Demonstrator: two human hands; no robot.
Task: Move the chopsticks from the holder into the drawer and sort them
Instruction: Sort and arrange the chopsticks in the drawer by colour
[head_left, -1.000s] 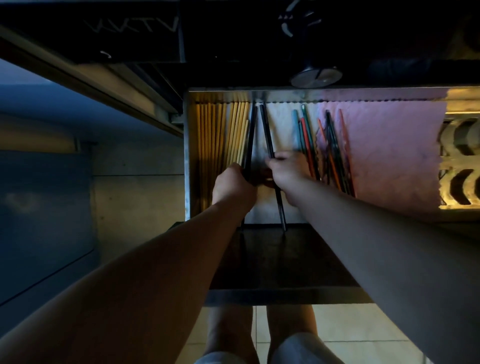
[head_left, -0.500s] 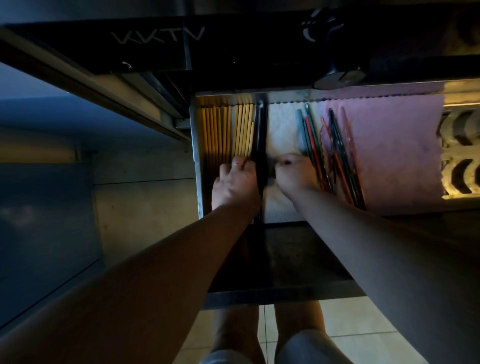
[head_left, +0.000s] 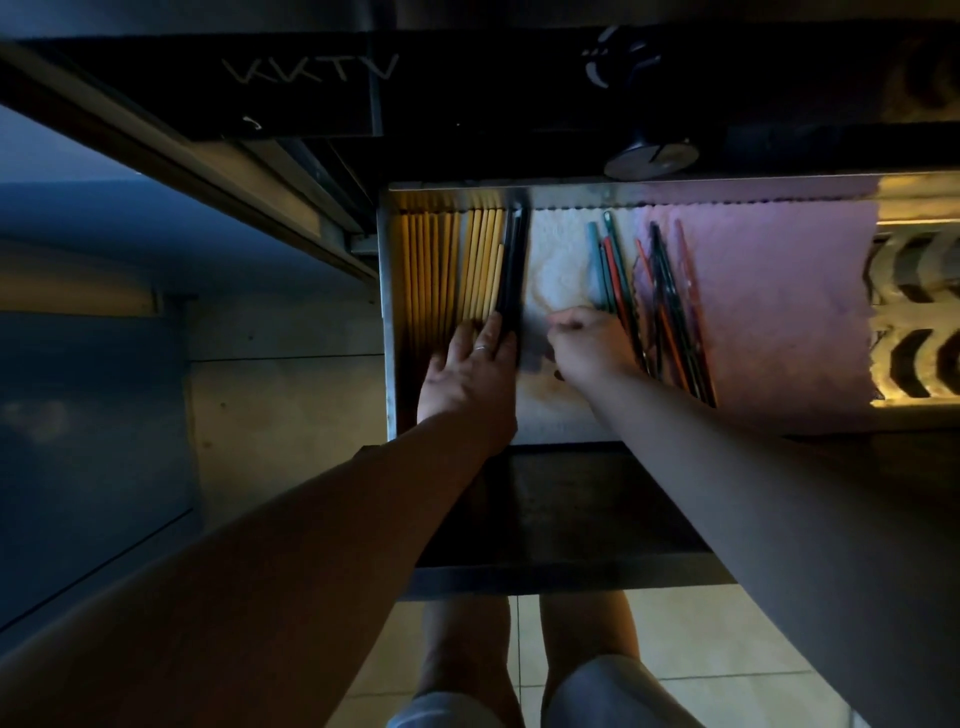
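Looking down into the open drawer (head_left: 387, 312). Got the left hand (head_left: 467, 374) laid flat, fingers straight, pressing the black chopsticks (head_left: 511, 270) up against the yellow wooden chopsticks (head_left: 447, 270) at the drawer's left end. Got the right hand (head_left: 592, 348) curled up on the white liner (head_left: 558, 260) beside the coloured chopsticks (head_left: 657, 291) (can't tell if pinching anything), those lying loose by the pink cloth (head_left: 779, 312).

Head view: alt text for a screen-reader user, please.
A left hand lies flat in an open drawer, pressing black chopsticks against a row of yellow chopsticks. The right hand rests curled on a white liner, beside loose coloured chopsticks and a pink cloth.
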